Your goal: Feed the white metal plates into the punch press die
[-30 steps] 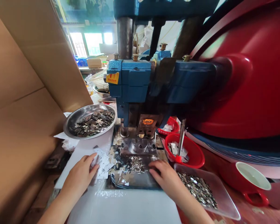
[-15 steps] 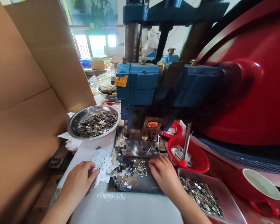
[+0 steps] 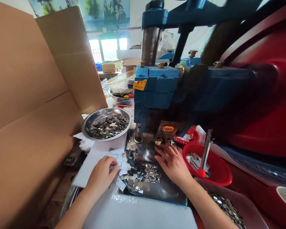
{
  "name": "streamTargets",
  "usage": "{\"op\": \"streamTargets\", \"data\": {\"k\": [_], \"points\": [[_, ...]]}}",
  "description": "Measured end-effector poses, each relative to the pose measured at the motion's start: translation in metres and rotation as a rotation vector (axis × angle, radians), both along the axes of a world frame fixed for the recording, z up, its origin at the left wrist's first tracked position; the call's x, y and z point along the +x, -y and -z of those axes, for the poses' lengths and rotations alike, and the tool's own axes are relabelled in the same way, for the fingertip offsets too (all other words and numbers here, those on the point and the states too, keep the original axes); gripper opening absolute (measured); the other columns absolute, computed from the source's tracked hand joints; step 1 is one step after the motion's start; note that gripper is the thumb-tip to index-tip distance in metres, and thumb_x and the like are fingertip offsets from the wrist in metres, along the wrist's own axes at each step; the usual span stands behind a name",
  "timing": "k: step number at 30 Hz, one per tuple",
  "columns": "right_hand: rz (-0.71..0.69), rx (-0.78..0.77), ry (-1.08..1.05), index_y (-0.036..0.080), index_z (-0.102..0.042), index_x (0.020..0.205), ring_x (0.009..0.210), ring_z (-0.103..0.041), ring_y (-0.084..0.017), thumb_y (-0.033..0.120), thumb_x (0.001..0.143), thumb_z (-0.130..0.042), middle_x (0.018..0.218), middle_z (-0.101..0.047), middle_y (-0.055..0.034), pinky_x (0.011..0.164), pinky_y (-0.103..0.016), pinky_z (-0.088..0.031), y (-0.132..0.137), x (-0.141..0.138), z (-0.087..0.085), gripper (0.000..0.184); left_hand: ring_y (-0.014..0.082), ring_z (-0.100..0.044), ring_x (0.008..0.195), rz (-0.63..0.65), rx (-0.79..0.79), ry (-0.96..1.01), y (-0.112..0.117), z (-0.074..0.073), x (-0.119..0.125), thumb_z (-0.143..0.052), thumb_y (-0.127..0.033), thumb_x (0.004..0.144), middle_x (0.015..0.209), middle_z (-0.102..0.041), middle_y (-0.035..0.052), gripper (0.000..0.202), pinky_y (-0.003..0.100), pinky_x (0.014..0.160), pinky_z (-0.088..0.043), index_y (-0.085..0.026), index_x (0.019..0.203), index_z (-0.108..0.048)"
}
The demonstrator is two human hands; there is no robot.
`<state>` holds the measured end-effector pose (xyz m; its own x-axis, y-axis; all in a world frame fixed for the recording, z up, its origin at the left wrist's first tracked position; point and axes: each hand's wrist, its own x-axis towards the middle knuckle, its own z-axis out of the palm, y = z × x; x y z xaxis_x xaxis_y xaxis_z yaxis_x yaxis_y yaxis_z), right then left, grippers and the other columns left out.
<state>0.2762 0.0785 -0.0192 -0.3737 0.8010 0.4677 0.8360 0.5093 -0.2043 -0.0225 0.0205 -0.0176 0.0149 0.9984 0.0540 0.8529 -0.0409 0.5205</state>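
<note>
My left hand [image 3: 102, 174] lies palm down on a scatter of small flat metal pieces [image 3: 120, 165] on the white board, its fingers curled over them; whether it holds one is hidden. My right hand [image 3: 173, 163] reaches onto the steel die plate [image 3: 143, 152] under the ram of the blue punch press [image 3: 157, 89], fingers extended near the die. A heap of tiny shiny parts [image 3: 152, 172] sits between my hands on the dark tray [image 3: 166, 190].
A steel bowl of dark metal pieces [image 3: 106, 124] stands at the left of the press. Red baskets [image 3: 211, 165] hold scrap and a red-handled tool [image 3: 205, 156]. A clear tray of small parts [image 3: 228, 208] lies at the right. Cardboard walls [image 3: 30, 105] close the left; a red flywheel guard [image 3: 264, 95] fills the right.
My right hand has moved forward from the dark tray to the die under the ram. My left hand stays on the flat pieces. The view has shifted left.
</note>
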Motion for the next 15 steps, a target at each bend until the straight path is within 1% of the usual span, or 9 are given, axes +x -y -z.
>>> {"op": "streamTargets", "data": {"k": [2, 4, 6, 7, 8, 10, 12, 14, 15], "points": [[-0.027, -0.005, -0.049, 0.024, -0.06, 0.119, 0.121, -0.044, -0.027, 0.04, 0.089, -0.047, 0.125, -0.057, -0.0071, 0.096, -0.045, -0.042, 0.001, 0.002, 0.009, 0.037, 0.0227, -0.057, 0.1, 0.027, 0.018, -0.002, -0.011, -0.003, -0.001, -0.049, -0.031, 0.084, 0.105, -0.062, 0.0066, 0.023, 0.038, 0.09, -0.043, -0.022, 0.099, -0.062], [-0.025, -0.003, -0.092, 0.024, -0.056, 0.123, 0.124, -0.042, -0.027, 0.041, 0.088, -0.047, 0.129, -0.054, -0.0072, 0.097, -0.047, -0.043, 0.005, 0.004, 0.014, 0.04, 0.0238, -0.052, 0.113, 0.079, 0.018, -0.026, -0.023, -0.004, -0.004, -0.05, -0.032, 0.083, 0.122, -0.056, 0.0075, 0.032, 0.039, 0.098, -0.038, -0.024, 0.112, -0.06], [0.002, 0.002, -0.127, 0.025, -0.056, 0.123, 0.124, -0.043, -0.027, 0.041, 0.087, -0.049, 0.129, -0.055, -0.007, 0.098, -0.049, -0.042, 0.011, 0.005, 0.015, 0.04, 0.0262, -0.043, 0.124, 0.124, -0.018, -0.066, -0.036, -0.005, -0.008, -0.052, -0.036, 0.082, 0.136, -0.046, 0.0087, 0.044, 0.041, 0.103, -0.032, -0.024, 0.124, -0.054], [0.014, 0.005, -0.14, 0.026, -0.057, 0.121, 0.123, -0.044, -0.027, 0.04, 0.087, -0.049, 0.127, -0.056, -0.0068, 0.097, -0.05, -0.042, 0.014, 0.005, 0.015, 0.038, 0.0278, -0.04, 0.127, 0.135, -0.04, -0.09, -0.042, -0.005, -0.01, -0.054, -0.038, 0.081, 0.14, -0.043, 0.0098, 0.048, 0.042, 0.104, -0.031, -0.023, 0.127, -0.052], [0.022, 0.011, -0.151, 0.026, -0.058, 0.119, 0.122, -0.045, -0.027, 0.039, 0.086, -0.05, 0.125, -0.057, -0.0067, 0.097, -0.05, -0.043, 0.018, 0.005, 0.014, 0.036, 0.0291, -0.04, 0.127, 0.14, -0.057, -0.114, -0.046, -0.005, -0.012, -0.055, -0.041, 0.08, 0.14, -0.042, 0.011, 0.051, 0.043, 0.104, -0.031, -0.022, 0.127, -0.052], [0.025, 0.027, -0.173, 0.026, -0.062, 0.112, 0.119, -0.047, -0.027, 0.037, 0.086, -0.05, 0.122, -0.058, -0.0071, 0.095, -0.049, -0.044, 0.025, 0.006, 0.012, 0.031, 0.0299, -0.045, 0.121, 0.147, -0.065, -0.148, -0.051, -0.007, -0.015, -0.056, -0.044, 0.078, 0.133, -0.05, 0.0124, 0.048, 0.042, 0.101, -0.034, -0.021, 0.121, -0.057], [0.026, 0.036, -0.2, 0.026, -0.065, 0.107, 0.117, -0.049, -0.026, 0.036, 0.086, -0.05, 0.119, -0.06, -0.0075, 0.094, -0.048, -0.045, 0.032, 0.005, 0.011, 0.027, 0.0279, -0.054, 0.108, 0.145, -0.068, -0.152, -0.053, -0.008, -0.017, -0.058, -0.043, 0.077, 0.115, -0.06, 0.0112, 0.041, 0.039, 0.093, -0.039, -0.02, 0.111, -0.062], [0.028, 0.032, -0.221, 0.026, -0.066, 0.104, 0.115, -0.051, -0.026, 0.036, 0.086, -0.051, 0.117, -0.06, -0.0077, 0.093, -0.047, -0.046, 0.036, 0.003, 0.011, 0.025, 0.0246, -0.059, 0.092, 0.121, -0.112, -0.117, -0.053, -0.009, -0.018, -0.06, -0.041, 0.075, 0.097, -0.064, 0.008, 0.035, 0.034, 0.081, -0.043, -0.02, 0.103, -0.063], [0.028, 0.027, -0.228, 0.026, -0.066, 0.103, 0.114, -0.052, -0.026, 0.036, 0.086, -0.051, 0.116, -0.061, -0.0077, 0.093, -0.047, -0.046, 0.038, 0.002, 0.011, 0.025, 0.0232, -0.059, 0.086, 0.105, -0.144, -0.093, -0.053, -0.008, -0.018, -0.061, -0.04, 0.074, 0.091, -0.064, 0.0065, 0.032, 0.032, 0.076, -0.043, -0.019, 0.099, -0.063]]}}
